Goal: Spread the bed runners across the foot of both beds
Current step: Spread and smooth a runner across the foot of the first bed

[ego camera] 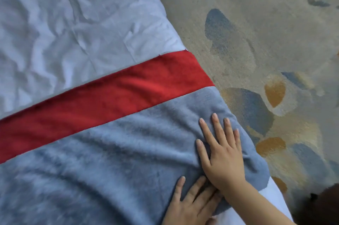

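the right hand (222, 153) lies flat, fingers spread wide, on the grey and red bed runner (110, 147). the left hand (192, 204) lies flat and wide just beside it, partly under the right wrist. the runner stretches long across the white bed (64, 23), from lower left to the edge by the patterned carpet (266, 41).

The bed runner (113, 160) is a fleecy cloth in two bands, a wide grey-blue one and a narrower bright red one along its far edge, and it lies spread flat across the bed (60, 23), running slantwise from the left edge of view to the bed's right side. Its grey part is rumpled into soft folds near the right end, where it reaches the mattress edge. The bed itself is covered in creased white linen.
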The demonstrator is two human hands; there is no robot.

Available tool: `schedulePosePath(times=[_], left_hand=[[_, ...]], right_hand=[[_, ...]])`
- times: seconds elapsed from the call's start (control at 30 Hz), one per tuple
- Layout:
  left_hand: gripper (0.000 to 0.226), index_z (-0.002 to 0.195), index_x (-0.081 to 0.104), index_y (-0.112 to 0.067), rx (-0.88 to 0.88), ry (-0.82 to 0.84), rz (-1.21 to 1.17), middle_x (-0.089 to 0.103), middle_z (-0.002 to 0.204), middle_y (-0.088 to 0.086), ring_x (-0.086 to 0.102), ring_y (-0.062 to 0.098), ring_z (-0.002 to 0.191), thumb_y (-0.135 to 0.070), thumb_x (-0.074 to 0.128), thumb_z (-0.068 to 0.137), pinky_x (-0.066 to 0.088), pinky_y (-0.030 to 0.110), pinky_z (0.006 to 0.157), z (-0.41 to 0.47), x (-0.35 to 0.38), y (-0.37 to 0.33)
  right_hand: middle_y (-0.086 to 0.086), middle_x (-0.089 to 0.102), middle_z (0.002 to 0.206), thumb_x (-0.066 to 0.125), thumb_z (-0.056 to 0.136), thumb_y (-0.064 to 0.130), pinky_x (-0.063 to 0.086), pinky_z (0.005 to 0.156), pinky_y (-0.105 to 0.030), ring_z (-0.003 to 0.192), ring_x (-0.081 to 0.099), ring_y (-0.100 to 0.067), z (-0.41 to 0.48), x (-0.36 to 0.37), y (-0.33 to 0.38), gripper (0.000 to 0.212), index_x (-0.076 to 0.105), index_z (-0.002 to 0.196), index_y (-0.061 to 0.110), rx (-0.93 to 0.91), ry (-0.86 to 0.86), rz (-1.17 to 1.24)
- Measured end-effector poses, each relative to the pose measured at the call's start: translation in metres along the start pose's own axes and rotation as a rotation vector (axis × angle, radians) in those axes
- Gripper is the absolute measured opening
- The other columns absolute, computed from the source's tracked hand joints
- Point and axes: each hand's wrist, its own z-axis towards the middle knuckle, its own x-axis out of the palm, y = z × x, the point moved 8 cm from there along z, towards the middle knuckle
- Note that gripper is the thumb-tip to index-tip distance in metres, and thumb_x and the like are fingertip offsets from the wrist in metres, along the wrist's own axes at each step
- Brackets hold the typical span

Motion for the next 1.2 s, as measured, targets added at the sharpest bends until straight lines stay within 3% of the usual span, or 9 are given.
schedulePosePath(times=[0.17,0.23,0.3,0.43,0.7,0.87,1.07,1.13,1.2], left_hand=[[0.057,0.141,0.042,-0.062,-0.07,0.109,-0.396,0.042,0.148,-0.04,0.036,-0.014,0.138,-0.019,0.042,0.105,0.037,0.028,0.114,-0.016,0.002,0.021],[0.045,0.136,0.051,-0.062,-0.169,0.033,-0.563,0.047,0.146,-0.037,0.04,-0.013,0.137,-0.032,0.032,0.109,0.041,0.02,0.111,-0.027,0.004,0.06],[0.037,0.134,0.057,-0.057,-0.217,-0.019,-0.564,0.051,0.147,-0.029,0.047,-0.005,0.138,-0.05,0.037,0.104,0.042,0.024,0.111,-0.039,0.003,0.1],[0.059,0.152,0.043,-0.044,-0.399,-0.168,-0.415,0.031,0.166,-0.01,0.026,0.013,0.154,-0.061,0.048,0.095,0.025,0.04,0.124,-0.109,0.019,0.191],[0.06,0.16,0.028,-0.038,-0.687,-0.243,-0.327,0.017,0.171,-0.006,0.015,0.015,0.158,-0.057,0.035,0.103,0.016,0.05,0.126,-0.267,0.071,0.347],[0.066,0.161,0.023,-0.039,-0.927,-0.231,-0.32,0.016,0.171,-0.005,0.015,0.018,0.158,-0.062,0.035,0.101,0.017,0.051,0.126,-0.376,0.108,0.437],[0.064,0.161,0.023,-0.037,-1.002,-0.228,-0.266,0.013,0.172,-0.005,0.012,0.017,0.158,-0.058,0.03,0.102,0.017,0.052,0.125,-0.449,0.127,0.502],[0.064,0.161,0.017,-0.042,-1.049,-0.227,-0.253,0.01,0.172,-0.006,0.01,0.019,0.159,-0.062,0.027,0.101,0.013,0.056,0.125,-0.455,0.123,0.52],[0.06,0.161,0.017,-0.044,-1.108,-0.267,-0.287,0.013,0.172,-0.005,0.013,0.023,0.158,-0.059,0.028,0.104,0.015,0.057,0.125,-0.46,0.114,0.546]], right_hand=[[-0.002,0.023,0.166,0.023,0.094,0.066,0.021,0.119,-0.061,0.154,0.017,-0.033,0.002,-0.007,0.007,0.071,0.035,0.156,0.031,0.008,-0.022,-0.086],[-0.01,0.033,0.163,0.017,0.095,0.068,0.027,0.115,-0.064,0.148,0.029,-0.041,-0.002,-0.008,0.012,0.079,0.044,0.152,0.021,0.032,-0.093,-0.134],[-0.015,0.029,0.162,0.019,0.098,0.062,0.028,0.111,-0.069,0.147,0.029,-0.047,-0.006,-0.003,0.012,0.078,0.045,0.15,0.01,0.021,-0.086,-0.204],[-0.02,0.017,0.164,0.02,0.1,0.048,0.02,0.113,-0.074,0.149,0.021,-0.05,-0.004,0.016,0.055,0.076,0.034,0.152,-0.007,-0.007,-0.124,-0.251],[-0.001,0.015,0.169,0.032,0.097,0.057,0.006,0.124,-0.058,0.156,0.005,-0.033,-0.005,0.149,0.332,0.071,0.023,0.161,0.025,-0.406,0.014,-0.288],[0.002,0.018,0.168,0.037,0.099,0.053,0.007,0.124,-0.054,0.156,0.009,-0.028,-0.021,0.229,0.485,0.067,0.026,0.16,0.028,-0.599,0.044,-0.239],[0.004,0.014,0.169,0.025,0.105,0.039,0.006,0.126,-0.044,0.157,0.004,-0.021,-0.033,0.283,0.593,0.057,0.024,0.16,0.028,-0.759,0.204,-0.201],[-0.002,0.036,0.161,0.039,0.103,0.029,0.024,0.122,-0.045,0.151,0.027,-0.026,-0.018,0.273,0.608,0.055,0.035,0.157,0.023,-0.733,0.19,-0.132],[-0.008,0.059,0.127,0.056,0.095,0.019,0.049,0.096,-0.046,0.117,0.055,-0.032,0.004,0.249,0.62,0.054,0.049,0.148,0.017,-0.671,0.057,-0.073]])
